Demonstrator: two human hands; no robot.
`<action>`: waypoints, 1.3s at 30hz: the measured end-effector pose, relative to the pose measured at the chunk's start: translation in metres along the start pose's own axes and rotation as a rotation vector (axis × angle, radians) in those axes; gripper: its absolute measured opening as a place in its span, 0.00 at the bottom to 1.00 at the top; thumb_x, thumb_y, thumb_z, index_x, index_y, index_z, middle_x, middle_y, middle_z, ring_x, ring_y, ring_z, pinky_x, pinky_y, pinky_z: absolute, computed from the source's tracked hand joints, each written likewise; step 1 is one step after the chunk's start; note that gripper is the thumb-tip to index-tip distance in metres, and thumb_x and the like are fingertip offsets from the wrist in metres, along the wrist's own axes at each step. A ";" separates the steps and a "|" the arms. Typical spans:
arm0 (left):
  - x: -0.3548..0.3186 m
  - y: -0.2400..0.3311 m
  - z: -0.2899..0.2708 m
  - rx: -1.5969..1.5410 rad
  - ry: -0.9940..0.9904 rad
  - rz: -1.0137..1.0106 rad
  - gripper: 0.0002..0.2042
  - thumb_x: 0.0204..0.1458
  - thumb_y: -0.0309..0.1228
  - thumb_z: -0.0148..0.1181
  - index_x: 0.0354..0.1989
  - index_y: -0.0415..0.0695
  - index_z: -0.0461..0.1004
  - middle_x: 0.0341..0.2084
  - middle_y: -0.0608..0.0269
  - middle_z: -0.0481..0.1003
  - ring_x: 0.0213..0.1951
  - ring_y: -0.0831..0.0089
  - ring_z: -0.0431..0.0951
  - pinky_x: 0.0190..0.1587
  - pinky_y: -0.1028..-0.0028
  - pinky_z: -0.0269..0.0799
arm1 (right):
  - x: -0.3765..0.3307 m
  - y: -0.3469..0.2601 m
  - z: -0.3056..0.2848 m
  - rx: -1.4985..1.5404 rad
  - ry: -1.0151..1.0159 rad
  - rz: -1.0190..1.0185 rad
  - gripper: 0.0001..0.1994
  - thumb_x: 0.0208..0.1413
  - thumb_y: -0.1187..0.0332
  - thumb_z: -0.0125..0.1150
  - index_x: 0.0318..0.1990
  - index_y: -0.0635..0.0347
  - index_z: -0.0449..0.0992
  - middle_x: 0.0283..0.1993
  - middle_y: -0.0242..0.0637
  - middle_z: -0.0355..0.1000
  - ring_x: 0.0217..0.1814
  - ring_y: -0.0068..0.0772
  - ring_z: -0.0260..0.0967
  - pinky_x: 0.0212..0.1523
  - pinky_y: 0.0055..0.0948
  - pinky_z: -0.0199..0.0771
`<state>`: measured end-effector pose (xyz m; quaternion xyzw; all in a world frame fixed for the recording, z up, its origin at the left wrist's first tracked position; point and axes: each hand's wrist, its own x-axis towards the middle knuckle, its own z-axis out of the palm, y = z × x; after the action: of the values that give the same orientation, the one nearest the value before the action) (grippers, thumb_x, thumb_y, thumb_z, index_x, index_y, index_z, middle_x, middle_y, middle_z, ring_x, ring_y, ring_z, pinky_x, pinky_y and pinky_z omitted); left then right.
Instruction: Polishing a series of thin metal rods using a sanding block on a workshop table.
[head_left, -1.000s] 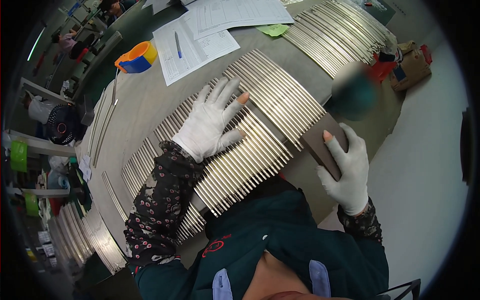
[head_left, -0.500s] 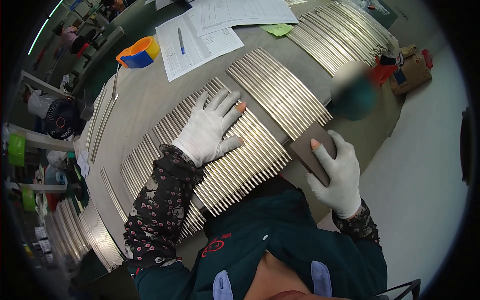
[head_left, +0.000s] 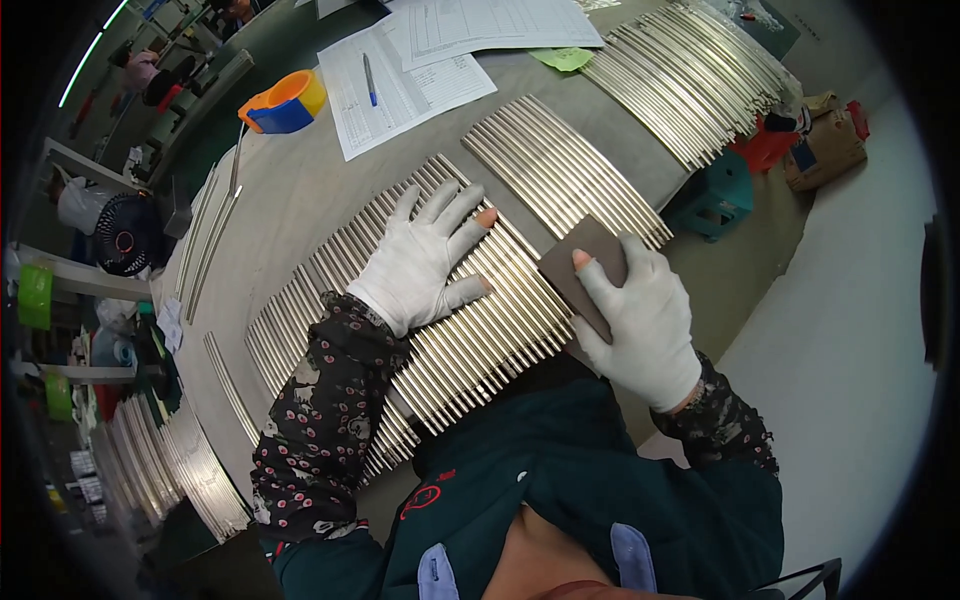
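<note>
Head view: my left hand [head_left: 420, 262] lies flat, fingers spread, pressing on the row of thin metal rods [head_left: 470, 330] laid side by side on the grey table [head_left: 290, 200]. My right hand [head_left: 645, 322] has fingers clamped on a brown sanding block [head_left: 585, 268] at the rods' near-right edge. 1 tape roll [head_left: 285, 103] and paper sheets [head_left: 400, 85] sit far side.

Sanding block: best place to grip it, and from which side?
Grip the brown sanding block across its top face and near edge, coming from above on the right, as the right hand does. It is flat and thin, lying at the near ends of the metal rods.
</note>
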<state>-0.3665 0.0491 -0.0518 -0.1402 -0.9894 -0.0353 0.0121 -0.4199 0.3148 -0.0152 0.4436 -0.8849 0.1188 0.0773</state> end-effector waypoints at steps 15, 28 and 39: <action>0.038 0.006 0.002 0.072 0.050 0.031 0.38 0.53 0.63 0.40 0.65 0.46 0.56 0.66 0.50 0.53 0.68 0.51 0.50 0.67 0.45 0.41 | -0.080 0.044 -0.008 0.032 0.166 0.249 0.29 0.35 0.67 0.65 0.52 0.52 0.72 0.56 0.52 0.62 0.49 0.51 0.64 0.48 0.41 0.69; 0.037 0.006 -0.001 0.083 -0.001 0.050 0.37 0.54 0.62 0.39 0.67 0.50 0.53 0.67 0.48 0.50 0.68 0.47 0.49 0.66 0.43 0.41 | -0.078 0.054 0.000 0.101 0.200 0.238 0.31 0.35 0.67 0.65 0.55 0.51 0.71 0.56 0.51 0.61 0.48 0.51 0.65 0.47 0.42 0.70; 0.039 0.006 0.001 0.048 0.008 0.058 0.37 0.54 0.62 0.41 0.67 0.50 0.53 0.67 0.47 0.49 0.68 0.45 0.49 0.65 0.41 0.42 | -0.038 0.046 0.007 0.076 0.182 0.106 0.32 0.37 0.62 0.70 0.56 0.49 0.70 0.58 0.55 0.60 0.51 0.51 0.63 0.45 0.42 0.68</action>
<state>-0.4021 0.0661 -0.0508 -0.1683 -0.9855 -0.0119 0.0202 -0.4344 0.3686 -0.0381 0.3863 -0.8913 0.1960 0.1338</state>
